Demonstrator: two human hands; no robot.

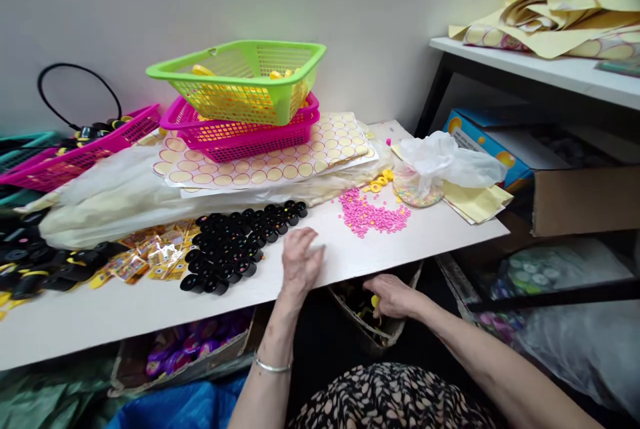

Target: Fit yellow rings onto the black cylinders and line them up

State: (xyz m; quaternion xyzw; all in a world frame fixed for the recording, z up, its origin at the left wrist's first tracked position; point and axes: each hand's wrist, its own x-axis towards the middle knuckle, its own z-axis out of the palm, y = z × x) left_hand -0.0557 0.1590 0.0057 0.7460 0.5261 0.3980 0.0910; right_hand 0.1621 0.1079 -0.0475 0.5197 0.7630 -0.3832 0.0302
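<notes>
My left hand [301, 259] is at the table's front edge, beside the rows of black round cups [225, 242], its thumb apart from loosely curled fingers and nothing visible in it. Below the tabletop, my right hand [393, 295] reaches over a cardboard box [387, 341] that holds dark and yellow pieces. A small yellow piece [375, 301] shows at its closed fingers. Small pink beads [373, 215] lie spread on the white table [340, 252], with several yellow rings [381, 180] behind them.
A green basket [235, 75] of yellow parts sits on a pink basket [240, 139]. Packaged cards [160, 252] lie at left. A plastic bag of beads [420, 192] stands at right. Under the table is a box of purple items [185, 345]; a shelf [540, 69] stands right.
</notes>
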